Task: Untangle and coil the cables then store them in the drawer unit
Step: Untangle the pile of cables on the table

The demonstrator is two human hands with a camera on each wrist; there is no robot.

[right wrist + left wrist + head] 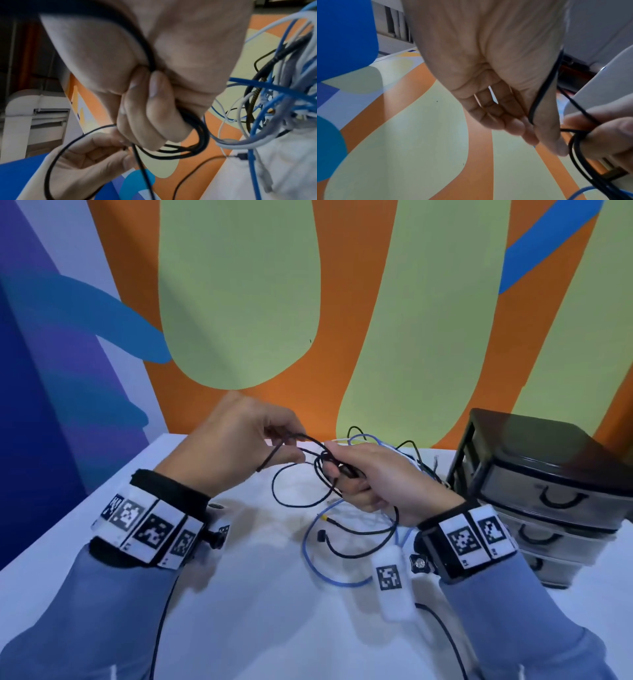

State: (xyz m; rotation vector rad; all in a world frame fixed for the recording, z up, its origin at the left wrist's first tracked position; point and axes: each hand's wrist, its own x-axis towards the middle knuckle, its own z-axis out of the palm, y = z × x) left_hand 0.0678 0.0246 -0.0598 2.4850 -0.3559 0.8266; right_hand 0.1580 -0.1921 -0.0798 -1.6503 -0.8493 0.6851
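Observation:
A thin black cable (301,501) is raised above the white table (260,611). My right hand (359,470) grips several black loops (193,142) of it in curled fingers. My left hand (260,446) pinches a strand (539,100) of the same cable between thumb and fingers, just left of the right hand. A blue cable (308,556) lies looped on the table under the hands. Behind the right hand sits a tangle (278,97) of blue, white and black cables. The dark drawer unit (548,494) stands at the right, its three drawers closed.
A painted orange, green and blue wall (308,302) rises right behind the table. A small white tagged device (392,583) hangs by my right wrist. Black leads (161,625) run from both wrist bands toward the near edge.

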